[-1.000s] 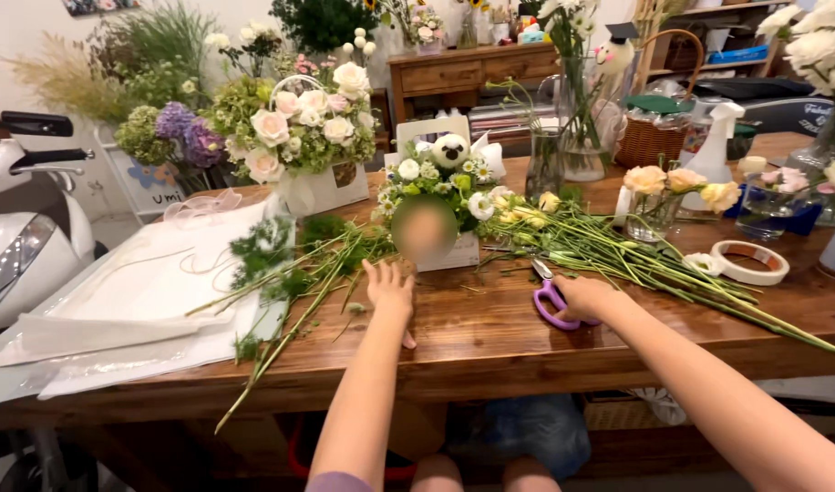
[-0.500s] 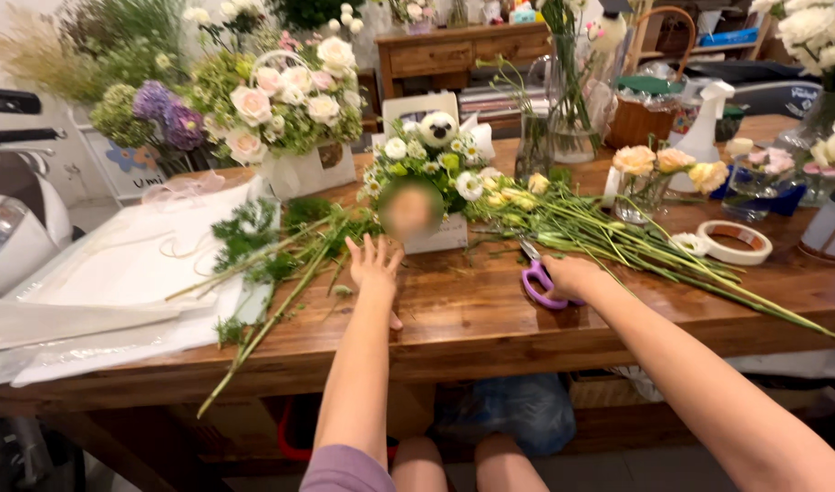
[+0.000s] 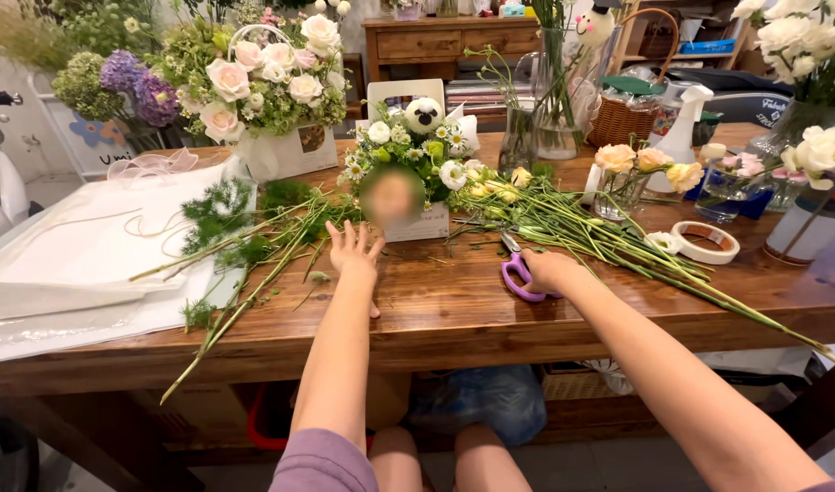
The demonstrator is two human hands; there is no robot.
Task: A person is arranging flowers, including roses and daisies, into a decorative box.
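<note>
My left hand (image 3: 354,246) rests flat on the wooden table (image 3: 436,310), fingers spread, just left of a small white box arrangement (image 3: 408,173) with white and yellow flowers and a toy panda head. To its left lie green stems and fern sprigs (image 3: 253,237). My right hand (image 3: 547,271) lies on the purple-handled scissors (image 3: 518,273), fingers curled around the handles. Long green stems with yellow buds (image 3: 582,228) spread across the table behind that hand.
White wrapping paper (image 3: 80,264) covers the table's left end. A pink rose basket (image 3: 272,91) stands at back left. Glass vases (image 3: 554,100), a spray bottle (image 3: 682,137), a tape roll (image 3: 707,241) and a vase of white flowers (image 3: 819,182) fill the right.
The view has shifted slightly closer and to the right. Both hands stay in nearly the same places on the table, left by the box, right on the scissors.
</note>
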